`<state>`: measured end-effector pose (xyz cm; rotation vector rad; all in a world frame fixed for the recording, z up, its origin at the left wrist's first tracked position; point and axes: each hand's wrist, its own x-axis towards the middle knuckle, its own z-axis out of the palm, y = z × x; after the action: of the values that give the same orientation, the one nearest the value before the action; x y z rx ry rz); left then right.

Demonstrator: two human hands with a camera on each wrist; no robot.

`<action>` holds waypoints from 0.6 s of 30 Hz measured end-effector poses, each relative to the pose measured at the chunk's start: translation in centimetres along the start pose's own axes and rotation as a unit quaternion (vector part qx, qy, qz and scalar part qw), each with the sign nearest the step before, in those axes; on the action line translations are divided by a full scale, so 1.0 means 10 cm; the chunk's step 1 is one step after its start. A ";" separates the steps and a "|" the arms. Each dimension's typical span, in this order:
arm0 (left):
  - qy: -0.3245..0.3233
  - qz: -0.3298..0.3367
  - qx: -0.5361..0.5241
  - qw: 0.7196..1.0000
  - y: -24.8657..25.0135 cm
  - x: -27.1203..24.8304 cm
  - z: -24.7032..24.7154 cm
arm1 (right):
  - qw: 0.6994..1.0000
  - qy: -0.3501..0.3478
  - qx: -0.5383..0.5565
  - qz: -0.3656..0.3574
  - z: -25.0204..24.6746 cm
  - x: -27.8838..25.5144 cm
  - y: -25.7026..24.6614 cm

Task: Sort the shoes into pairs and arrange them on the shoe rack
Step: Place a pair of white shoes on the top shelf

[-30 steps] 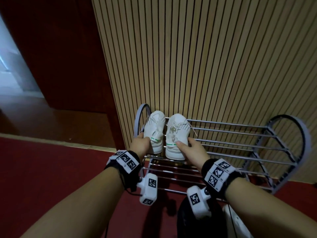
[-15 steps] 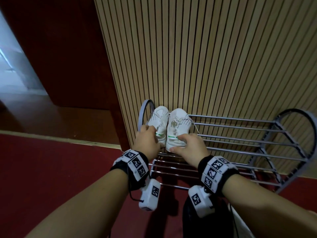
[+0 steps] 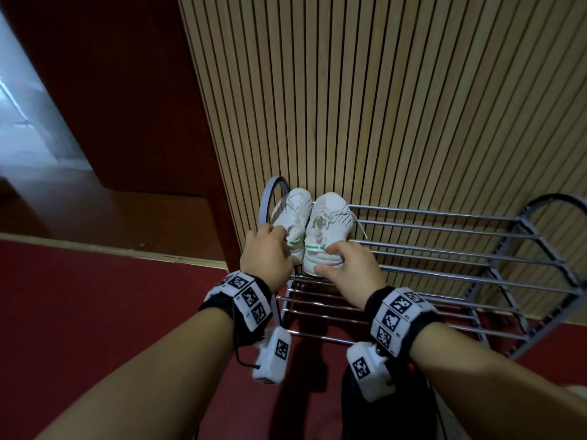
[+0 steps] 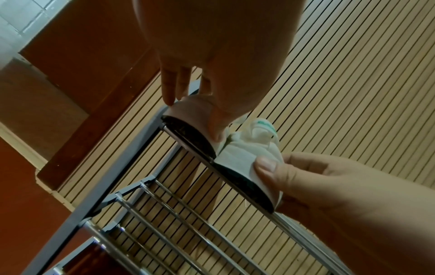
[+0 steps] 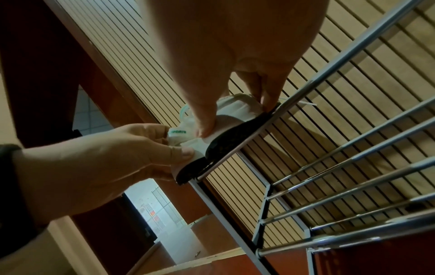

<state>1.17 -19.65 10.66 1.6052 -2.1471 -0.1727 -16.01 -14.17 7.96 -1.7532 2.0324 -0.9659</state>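
Two white sneakers with green tags stand side by side on the top shelf of the metal shoe rack [image 3: 444, 242], at its left end, toes to the wall. My left hand [image 3: 276, 249] grips the heel of the left sneaker [image 3: 297, 208], fingers on its outer side and thumb on the inner side [image 4: 188, 109]. My right hand [image 3: 341, 260] grips the heel of the right sneaker [image 3: 330, 217], thumb on the back of the heel [image 5: 237, 111]. Both dark soles rest on the front bar.
A slatted wooden wall [image 3: 381, 106] rises right behind the rack. The top bars run on to the right, with a lower shelf [image 3: 333, 315] beneath. Red carpet [image 3: 95, 312] covers the floor. A dark shoe [image 3: 381, 408] lies by my feet.
Both hands have pushed the two sneakers back along the bars toward the wall. My left hand has come further over the left sneaker's heel.
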 end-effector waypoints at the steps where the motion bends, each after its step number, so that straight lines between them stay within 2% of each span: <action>1: -0.006 0.002 0.001 1.000 0.00 0.01 0.01 | 1.000 -0.004 0.003 0.002 0.00 0.00 0.02; 6: -0.034 -0.001 0.028 0.999 0.04 0.00 0.05 | 1.000 -0.023 -0.020 0.008 -0.02 0.00 0.02; 10: -0.046 -0.013 0.053 0.997 0.13 -0.05 0.02 | 0.996 -0.084 -0.026 0.008 -0.09 -0.04 0.02; 12: -0.028 -0.007 0.079 0.996 0.23 -0.13 -0.01 | 0.994 -0.109 -0.007 -0.012 -0.16 -0.16 0.06; 13: 0.001 0.017 0.097 0.995 0.30 -0.16 -0.01 | 0.994 -0.109 0.002 -0.019 -0.20 -0.23 0.09; 15: 0.043 0.107 0.119 0.986 0.49 -0.25 -0.01 | 0.995 -0.100 0.013 -0.015 -0.30 -0.39 0.16; 17: 0.038 0.185 0.116 0.975 0.74 -0.35 0.06 | 0.996 -0.091 0.007 -0.007 -0.37 -0.53 0.28; 18: 0.021 0.202 0.107 0.973 0.86 -0.42 0.12 | 0.996 -0.088 0.007 0.001 -0.41 -0.59 0.36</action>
<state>-5.98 -13.19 11.56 1.2254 -2.4700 0.2258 -19.92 -7.20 7.43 -1.7627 1.9121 -0.7927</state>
